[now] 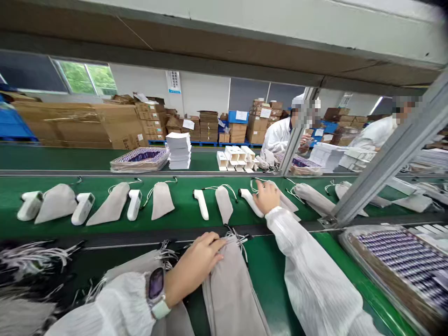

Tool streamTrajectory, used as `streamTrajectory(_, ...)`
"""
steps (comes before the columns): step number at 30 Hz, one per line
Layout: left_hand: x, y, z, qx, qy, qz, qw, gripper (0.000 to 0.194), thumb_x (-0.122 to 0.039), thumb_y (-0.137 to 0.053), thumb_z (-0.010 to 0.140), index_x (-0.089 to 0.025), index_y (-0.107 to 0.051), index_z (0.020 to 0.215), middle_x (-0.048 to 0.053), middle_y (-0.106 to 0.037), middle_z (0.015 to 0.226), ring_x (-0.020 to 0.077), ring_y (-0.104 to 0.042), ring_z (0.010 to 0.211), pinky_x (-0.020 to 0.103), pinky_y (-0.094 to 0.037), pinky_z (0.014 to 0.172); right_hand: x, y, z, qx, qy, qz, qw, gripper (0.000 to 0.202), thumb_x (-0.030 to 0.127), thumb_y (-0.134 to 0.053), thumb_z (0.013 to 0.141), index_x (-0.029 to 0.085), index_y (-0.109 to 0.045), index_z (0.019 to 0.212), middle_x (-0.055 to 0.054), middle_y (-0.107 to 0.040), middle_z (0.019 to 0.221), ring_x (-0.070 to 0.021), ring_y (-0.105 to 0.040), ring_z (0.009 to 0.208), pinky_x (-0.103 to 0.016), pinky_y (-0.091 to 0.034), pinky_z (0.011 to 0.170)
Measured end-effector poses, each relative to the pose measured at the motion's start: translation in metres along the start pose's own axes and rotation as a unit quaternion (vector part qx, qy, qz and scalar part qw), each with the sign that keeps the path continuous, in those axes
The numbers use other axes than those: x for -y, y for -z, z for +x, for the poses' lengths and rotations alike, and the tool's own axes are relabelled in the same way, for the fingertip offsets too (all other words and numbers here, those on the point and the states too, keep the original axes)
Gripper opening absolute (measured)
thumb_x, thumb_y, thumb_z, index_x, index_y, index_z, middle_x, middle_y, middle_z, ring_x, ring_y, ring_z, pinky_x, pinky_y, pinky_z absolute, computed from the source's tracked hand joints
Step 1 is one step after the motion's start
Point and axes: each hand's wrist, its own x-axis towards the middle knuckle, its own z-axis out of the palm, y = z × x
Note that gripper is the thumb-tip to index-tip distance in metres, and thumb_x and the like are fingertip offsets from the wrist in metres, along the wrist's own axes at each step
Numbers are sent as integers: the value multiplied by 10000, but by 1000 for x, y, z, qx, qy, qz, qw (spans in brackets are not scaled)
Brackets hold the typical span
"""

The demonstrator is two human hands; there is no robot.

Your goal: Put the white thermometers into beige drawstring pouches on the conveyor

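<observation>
Along the far belt (182, 205), a white device (250, 202) slants toward near right, just left of the right hand (266, 197), fingers parted; the left hand (196, 262) overlaps a bag (234, 289), pinch unclear.

Past the far edge of the long green worktop (70, 159), brown cardboard cartons (150, 119) stand stacked before a white wall (210, 91); a pale-framed rectangular window (88, 78), left, shows greenery (73, 77).

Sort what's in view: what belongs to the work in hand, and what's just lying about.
Work in hand:
- gray pouches, under the left hand
- white device, by the right hand
- green belt beneath the device

Apparently just lying about:
- cardboard boxes
- blue bin
</observation>
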Motion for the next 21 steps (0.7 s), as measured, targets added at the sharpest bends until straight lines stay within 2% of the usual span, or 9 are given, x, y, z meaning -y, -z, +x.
streamTrajectory(3, -7, -8, 0, -13, -6, 92, 996, 187, -159, -390, 844, -168, -504, 993, 52, -507, 900, 196, -471, 864, 329, -411, 746, 10, -24, -7, 64, -31, 21, 997, 519, 241, -574, 704, 184, -397, 1189, -177, -458, 1116, -325, -379, 1094, -473, -283, 869)
streamTrajectory(6, -8, -14, -2, -9, -28, 149, 988, 185, -91, -372, 825, -155, -522, 912, 47, -517, 820, 197, -479, 775, 332, -406, 692, 5, -30, -5, 75, -68, 71, 992, 507, 165, -563, 704, 164, -400, 1184, -183, -496, 1068, -307, -442, 1046, -458, -330, 836)
streamTrajectory(9, -6, -18, -4, -5, -43, 170, 984, 178, -70, -368, 817, -158, -522, 836, 38, -512, 777, 190, -475, 738, 310, -390, 643, -3, -16, 5, 69, -85, 174, 979, 522, 178, -475, 763, 149, -290, 1250, -156, -530, 1038, -259, -501, 993, -427, -370, 826)
streamTrajectory(12, -4, -21, -3, -12, -35, 209, 977, 130, -126, -394, 822, -154, -521, 829, 41, -506, 760, 199, -469, 716, 312, -364, 587, 6, 13, 8, 63, -58, 296, 951, 524, 273, -351, 832, 197, -123, 1298, -94, -548, 1031, -188, -551, 926, -364, -442, 765)
streamTrajectory(14, -2, -22, -2, -24, -18, 240, 970, 104, -151, -420, 815, -146, -523, 825, 49, -508, 756, 207, -467, 711, 319, -347, 572, 22, 34, 2, 93, -13, 434, 896, 579, 320, -421, 799, 268, -107, 1283, -49, -555, 1003, -174, -574, 877, -349, -475, 712)
streamTrajectory(17, 1, -20, -2, -30, 20, 271, 962, 110, -128, -430, 805, -133, -534, 768, 61, -512, 726, 213, -462, 706, 323, -327, 564, 53, 54, -18, 193, 41, 643, 741, 783, 250, -639, 634, 357, -145, 1232, 2, -548, 915, -191, -596, 802, -390, -495, 670)
streamTrajectory(18, 2, -19, -2, -29, 25, 273, 961, 127, -120, -426, 807, -130, -537, 746, 65, -515, 717, 213, -459, 706, 322, -321, 563, 62, 57, -25, 221, 45, 678, 700, 822, 214, -672, 593, 371, -157, 1215, 12, -540, 892, -194, -600, 776, -402, -498, 659)
streamTrajectory(19, 2, -17, -2, -27, 24, 266, 963, 141, -121, -421, 812, -129, -539, 734, 66, -519, 718, 212, -455, 712, 321, -319, 566, 70, 58, -32, 239, 44, 692, 680, 834, 191, -687, 569, 378, -172, 1197, 20, -532, 881, -190, -603, 752, -406, -502, 650)
streamTrajectory(21, 3, -10, -2, -23, 5, 213, 977, 159, -149, -413, 826, -139, -534, 723, 57, -525, 734, 200, -442, 724, 314, -319, 580, 82, 55, -42, 253, 38, 704, 663, 800, 173, -694, 556, 373, -208, 1159, 22, -522, 894, -181, -607, 722, -406, -507, 644)
